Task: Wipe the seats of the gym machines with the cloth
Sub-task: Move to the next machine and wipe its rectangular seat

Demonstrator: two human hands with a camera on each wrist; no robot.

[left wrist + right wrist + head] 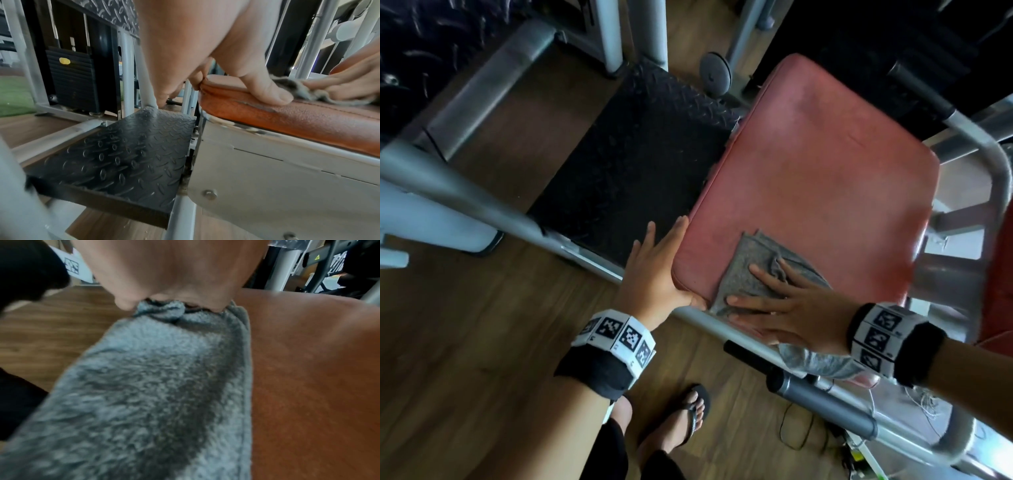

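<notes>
A worn red seat pad (808, 164) fills the right of the head view. A grey cloth (746, 274) lies on its near left corner, one end hanging over the front edge. My right hand (791, 308) presses flat on the cloth with fingers spread and straight. My left hand (654, 270) rests against the seat's left edge, fingers straight along the side. In the left wrist view its thumb (267, 91) lies on top of the seat (308, 120), beside the cloth (294, 86). The right wrist view shows the cloth (154, 386) under my palm on the seat (308, 369).
A black diamond-plate footplate (633, 164) sits low to the left of the seat. Grey frame tubes (465, 195) cross the wooden floor. A handle with a dark grip (825, 404) runs below the seat's front. My sandalled foot (691, 414) stands nearby. A weight stack (69, 81) is behind.
</notes>
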